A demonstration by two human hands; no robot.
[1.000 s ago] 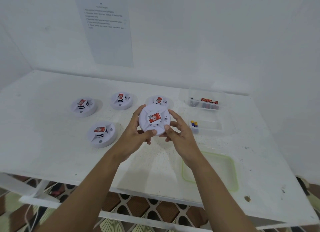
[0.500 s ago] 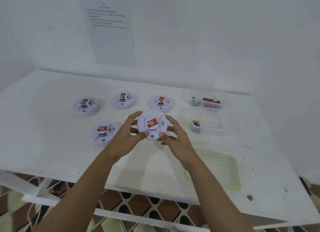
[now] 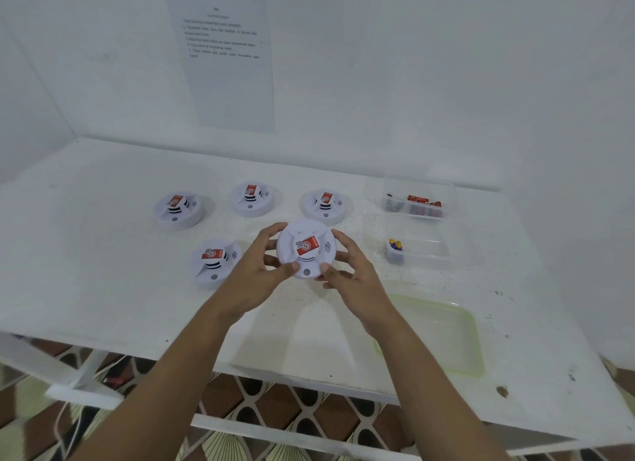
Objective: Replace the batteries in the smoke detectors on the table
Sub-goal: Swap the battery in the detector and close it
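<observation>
A round white smoke detector [image 3: 306, 249] with a red label sits between both hands, low over the white table [image 3: 103, 288]. My left hand [image 3: 256, 271] grips its left rim, thumb at the front. My right hand [image 3: 350, 275] grips the right rim the same way. Several more detectors lie on the table, among them one at front left [image 3: 214, 262], one at far left [image 3: 178, 209] and one at the back middle [image 3: 252, 199]. A clear box [image 3: 417, 202] at the back right holds red batteries. A second clear box [image 3: 422, 251] holds a small cup of batteries [image 3: 395, 252].
A shallow green-rimmed tray [image 3: 443, 333] lies at the front right, by my right forearm. A printed sheet [image 3: 226, 54] hangs on the back wall. Walls close the table at the back and left. The table's front edge runs under my forearms.
The held detector has come down and slightly away from me, closer to the table. Both hands kept their grip on its rim.
</observation>
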